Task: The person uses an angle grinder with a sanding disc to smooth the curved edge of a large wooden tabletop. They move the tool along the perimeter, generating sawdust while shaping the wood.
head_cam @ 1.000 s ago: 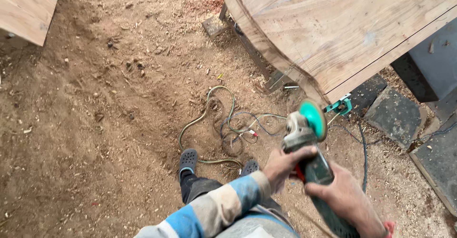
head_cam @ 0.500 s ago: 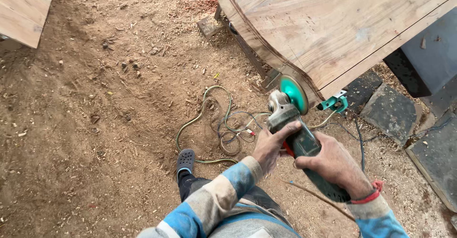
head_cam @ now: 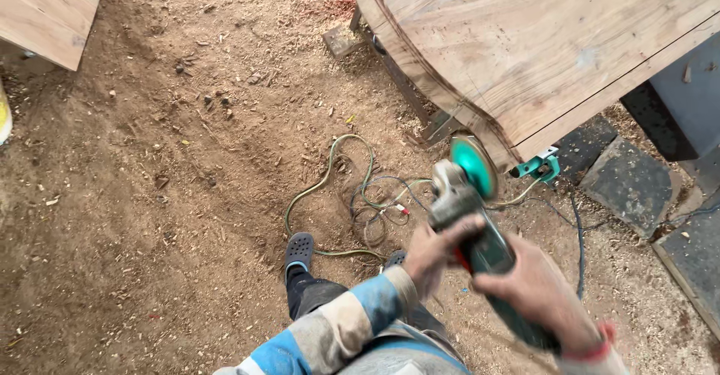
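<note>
Both hands on the angle grinder [head_cam: 480, 232]. Left hand [head_cam: 439, 251] is wrapped around the front of the body, just behind the head. Right hand [head_cam: 536, 289] is closed around the rear grip, nearer the camera. The tool is blurred, so finger detail is not readable.

The grinder sits right of centre, mid-depth, head pointing far. Its green disc [head_cam: 474, 166] stands roughly upright, just beside the curved edge of the big wooden tabletop [head_cam: 555, 45] in the far right. Contact vs. a small gap: cannot tell from this view.

Progress, as a judgement: the slab's curved profile is already cut, with a dark line running along the edge. The sawdust floor [head_cam: 150, 195] is thickly covered, so a lot of material has come off somewhere. At the spot the disc faces, no fresh dust plume or bright ground patch is visible, so edge finishing at this corner looks barely begun or not yet begun. The rest of the curved edge, running far-left, looks rough-sawn.

A tangle of cables [head_cam: 360, 195] lies on the floor near the person's dark clog [head_cam: 298, 249], left of the tool. A green clamp [head_cam: 538, 166] sits under the slab corner, right of the disc. A second wooden board [head_cam: 45, 11] is far left, well apart.
</note>
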